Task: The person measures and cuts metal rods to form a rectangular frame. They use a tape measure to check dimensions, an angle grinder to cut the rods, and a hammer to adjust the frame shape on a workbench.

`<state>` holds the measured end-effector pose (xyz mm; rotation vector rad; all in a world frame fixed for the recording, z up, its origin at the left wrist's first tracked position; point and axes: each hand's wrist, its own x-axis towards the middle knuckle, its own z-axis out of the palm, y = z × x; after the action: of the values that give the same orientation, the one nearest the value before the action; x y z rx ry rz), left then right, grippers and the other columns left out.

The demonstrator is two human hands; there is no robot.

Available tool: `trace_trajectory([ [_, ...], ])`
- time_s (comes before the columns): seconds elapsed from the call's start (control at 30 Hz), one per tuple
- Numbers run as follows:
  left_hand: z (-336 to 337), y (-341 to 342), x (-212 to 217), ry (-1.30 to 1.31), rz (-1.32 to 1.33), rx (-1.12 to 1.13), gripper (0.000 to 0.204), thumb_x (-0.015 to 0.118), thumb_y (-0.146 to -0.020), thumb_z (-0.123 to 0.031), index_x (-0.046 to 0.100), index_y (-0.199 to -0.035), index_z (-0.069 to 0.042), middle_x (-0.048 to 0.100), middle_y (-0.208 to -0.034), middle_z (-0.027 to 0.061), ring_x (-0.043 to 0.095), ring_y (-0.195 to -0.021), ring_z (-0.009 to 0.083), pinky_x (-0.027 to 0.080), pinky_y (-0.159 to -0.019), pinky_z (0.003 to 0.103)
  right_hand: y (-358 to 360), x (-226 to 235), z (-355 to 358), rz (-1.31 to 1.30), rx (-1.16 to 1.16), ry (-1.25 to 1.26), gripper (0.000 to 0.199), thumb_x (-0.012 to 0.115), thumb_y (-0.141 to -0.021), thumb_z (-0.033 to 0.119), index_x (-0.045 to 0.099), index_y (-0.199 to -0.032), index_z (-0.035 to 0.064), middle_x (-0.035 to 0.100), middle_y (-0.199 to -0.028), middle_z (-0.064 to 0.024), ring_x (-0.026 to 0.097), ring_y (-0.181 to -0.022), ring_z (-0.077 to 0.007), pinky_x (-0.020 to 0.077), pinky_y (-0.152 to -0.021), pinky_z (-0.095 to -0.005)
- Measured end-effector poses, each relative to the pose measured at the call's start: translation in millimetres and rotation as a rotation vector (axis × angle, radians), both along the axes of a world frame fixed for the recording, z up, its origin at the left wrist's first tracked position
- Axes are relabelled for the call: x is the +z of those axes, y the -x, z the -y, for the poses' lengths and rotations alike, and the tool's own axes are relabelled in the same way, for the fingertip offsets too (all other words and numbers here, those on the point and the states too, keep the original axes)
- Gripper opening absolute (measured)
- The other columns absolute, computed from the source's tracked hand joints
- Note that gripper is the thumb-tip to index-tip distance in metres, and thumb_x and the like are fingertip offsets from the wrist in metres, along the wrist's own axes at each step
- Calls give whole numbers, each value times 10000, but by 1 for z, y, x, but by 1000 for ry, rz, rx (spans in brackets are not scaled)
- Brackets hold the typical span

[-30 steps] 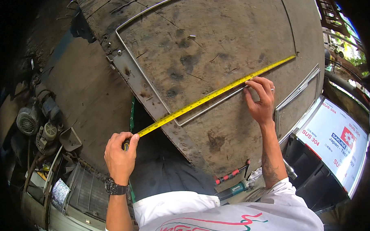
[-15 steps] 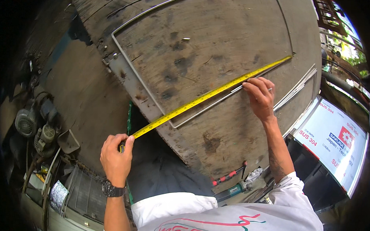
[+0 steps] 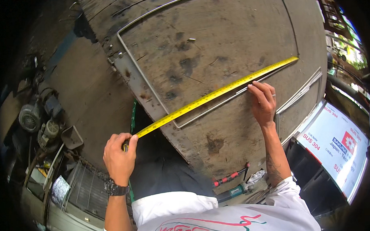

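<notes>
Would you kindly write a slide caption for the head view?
Left hand holding a yellow tape measure along a metal frame on a table, right hand at the frame's near side.

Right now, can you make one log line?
left fingers: holding yellow tape measure; right fingers: at metal frame's near side; tape: extended; frame: on stained board

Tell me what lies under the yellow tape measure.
The wooden tabletop and the left side of the bent metal frame pass beneath the tape measure; whatever it directly covers cannot be seen.
</notes>
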<state>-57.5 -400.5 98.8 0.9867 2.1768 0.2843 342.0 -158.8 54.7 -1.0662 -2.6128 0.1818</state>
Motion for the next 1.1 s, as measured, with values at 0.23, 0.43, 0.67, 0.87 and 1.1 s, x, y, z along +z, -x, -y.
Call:
trace_trajectory([
  [0.23, 0, -1, -8, -14, 143, 57, 217, 786, -945, -245, 762, -950, -30, 696, -915, 106, 685, -883, 319, 524, -812, 422, 0, -3, 4, -18, -53, 32, 352, 751, -805, -90, 785, -1116, 69, 741, -1164, -77, 673, -1070, -292, 554, -940, -405],
  [0.43, -2, -3, -9, -10, 196, 81, 223, 791, -945, -243, 764, -959, -21, 703, -919, 114, 693, -870, 313, 526, -797, 413, 1, -3, 6, -41, -61, 44, 359, 763, -806, -73, 775, -1131, 80, 735, -1165, -71, 669, -1069, -291, 559, -928, -410],
  [0.67, -9, -11, -5, 5, 99, 35, 227, 774, -959, -265, 765, -958, -38, 696, -926, 109, 682, -890, 331, 518, -809, 435, 4, -3, 9, -17, -92, -12, 375, 782, -799, -66, 778, -1133, 105, 712, -1136, -48, 641, -1064, -283, 542, -938, -399],
  [0.87, -3, -10, -1, 52, 92, 28, 222, 764, -965, -269, 762, -969, -48, 693, -940, 107, 676, -910, 340, 515, -822, 444, 4, -4, 9, -23, -91, -15, 352, 795, -800, -62, 777, -1114, 98, 697, -1079, -42, 623, -1031, -281, 531, -914, -397],
  [1.1, 4, -18, -3, 33, 94, 39, 221, 763, -968, -269, 756, -964, -48, 691, -937, 110, 674, -904, 345, 514, -816, 455, 5, -4, 10, -48, -94, -1, 339, 789, -800, -74, 774, -1096, 91, 705, -1033, -45, 631, -1004, -283, 530, -903, -399],
])
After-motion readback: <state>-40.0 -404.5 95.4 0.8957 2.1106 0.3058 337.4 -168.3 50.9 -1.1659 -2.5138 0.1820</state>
